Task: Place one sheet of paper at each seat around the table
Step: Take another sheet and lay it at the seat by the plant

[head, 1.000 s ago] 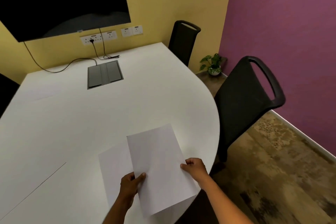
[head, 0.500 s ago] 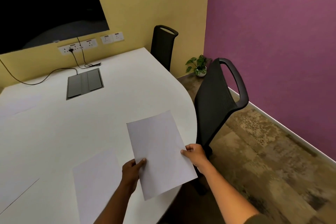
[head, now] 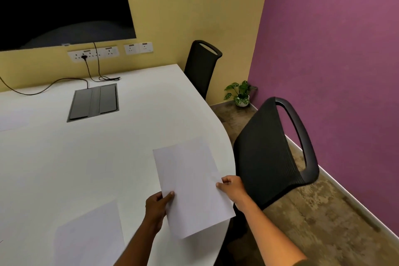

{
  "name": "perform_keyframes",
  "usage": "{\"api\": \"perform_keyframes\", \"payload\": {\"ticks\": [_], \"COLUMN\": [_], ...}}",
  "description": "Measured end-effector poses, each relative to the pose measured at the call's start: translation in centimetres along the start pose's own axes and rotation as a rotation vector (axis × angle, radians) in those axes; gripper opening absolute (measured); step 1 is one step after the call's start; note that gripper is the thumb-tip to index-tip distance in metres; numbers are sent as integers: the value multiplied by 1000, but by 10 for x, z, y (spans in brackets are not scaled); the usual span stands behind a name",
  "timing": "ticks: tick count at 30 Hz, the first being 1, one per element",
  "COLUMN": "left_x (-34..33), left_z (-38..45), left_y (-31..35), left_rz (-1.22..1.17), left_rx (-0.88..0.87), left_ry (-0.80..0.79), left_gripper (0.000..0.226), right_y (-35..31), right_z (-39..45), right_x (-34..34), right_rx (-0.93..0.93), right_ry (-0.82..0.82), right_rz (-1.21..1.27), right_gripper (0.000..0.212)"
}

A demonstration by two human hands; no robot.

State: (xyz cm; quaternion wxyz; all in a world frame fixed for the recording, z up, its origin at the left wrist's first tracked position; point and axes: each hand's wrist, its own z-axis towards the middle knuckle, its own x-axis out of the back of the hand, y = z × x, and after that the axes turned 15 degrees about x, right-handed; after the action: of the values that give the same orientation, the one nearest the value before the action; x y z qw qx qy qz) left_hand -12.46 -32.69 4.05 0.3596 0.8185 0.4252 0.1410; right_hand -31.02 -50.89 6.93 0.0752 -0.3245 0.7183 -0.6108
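Observation:
I hold a white sheet of paper (head: 192,188) above the right edge of the white table (head: 108,157). My left hand (head: 157,207) pinches its lower left edge and my right hand (head: 232,188) grips its right edge. A second white sheet (head: 88,235) lies flat on the table at the lower left. A black chair (head: 274,153) stands just right of the table beside the held sheet. Another black chair (head: 201,67) stands further back along the same side.
A grey cable box (head: 94,101) is set into the table near the far end, with black cables (head: 54,84) running to wall sockets under a dark screen (head: 62,2). A small potted plant (head: 240,94) sits in the corner by the purple wall. Brown floor lies at the right.
The view has shifted along the table's right side. The held sheet has moved away from the sheet lying on the table, toward the nearer black chair. Both hands keep their grip.

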Motion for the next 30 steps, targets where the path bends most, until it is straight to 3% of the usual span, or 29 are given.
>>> {"api": "perform_keyframes", "payload": {"ticks": [2,7,11,20,30], "left_x": [-5,-13,-21,-48,-98], "left_z": [13,31,46,56,50], "left_y": [10,26,43,70,48], "left_rz": [-13,-51,-86,-145,-292], "left_rx": [3,12,-7,-26,33], "left_ry": [-6,42,97,301,415], "left_gripper": [20,17,12,18,10], "right_y": [-6,-20,-35,-59,-59], "right_z": [22,65,102,175,228], "right_x": [-1,-7,-9,-8,0], "right_rx": [3,3,34,99,144], "right_ry": [-8,-56,-111,-270,-450], "right_rz": [-5,-64,-119,-137,-294], "right_gripper": [5,13,7,12,5]}}
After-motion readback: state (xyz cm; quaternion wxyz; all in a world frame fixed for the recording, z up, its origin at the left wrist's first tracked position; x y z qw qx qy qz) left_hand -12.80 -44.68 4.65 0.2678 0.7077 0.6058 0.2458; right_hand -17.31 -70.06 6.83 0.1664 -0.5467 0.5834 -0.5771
